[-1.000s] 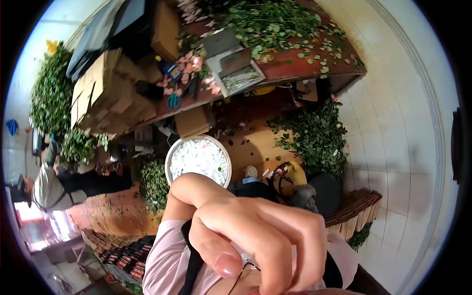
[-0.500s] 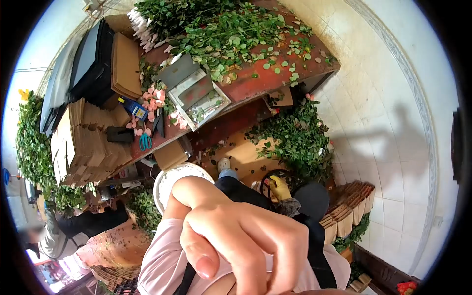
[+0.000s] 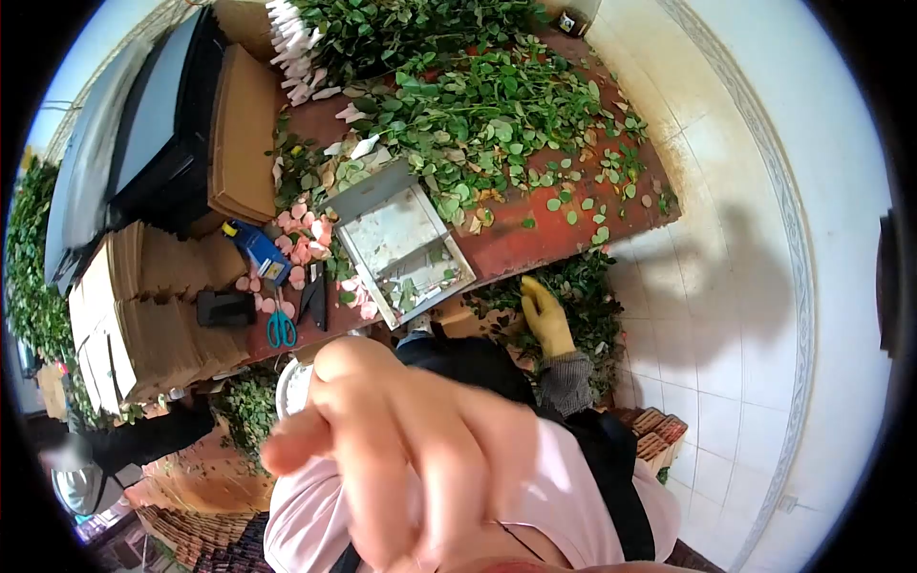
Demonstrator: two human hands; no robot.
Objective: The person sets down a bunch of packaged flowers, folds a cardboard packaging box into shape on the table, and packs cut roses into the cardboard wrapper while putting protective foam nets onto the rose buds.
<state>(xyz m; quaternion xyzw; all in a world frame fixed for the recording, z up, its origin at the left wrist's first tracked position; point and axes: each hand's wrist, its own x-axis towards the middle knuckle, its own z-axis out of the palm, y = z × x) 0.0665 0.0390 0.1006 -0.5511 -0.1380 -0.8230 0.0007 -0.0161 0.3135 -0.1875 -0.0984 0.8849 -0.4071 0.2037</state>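
The gloved right hand [image 3: 549,327], fingers parted, seems empty, nearer the leafy stems [image 3: 596,304] beside it, below the tabletop's [image 3: 511,227] front edge; I can't tell what the curled left hand [image 3: 406,425] grips.

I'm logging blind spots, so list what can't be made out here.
All in the head view:
Left hand: fingers blurred, so their grip is unclear.
White tub: mostly hidden behind that hand, contents unseen.
Blue bottle: label too small to read.
Leafy stems: cut off by the top edge.
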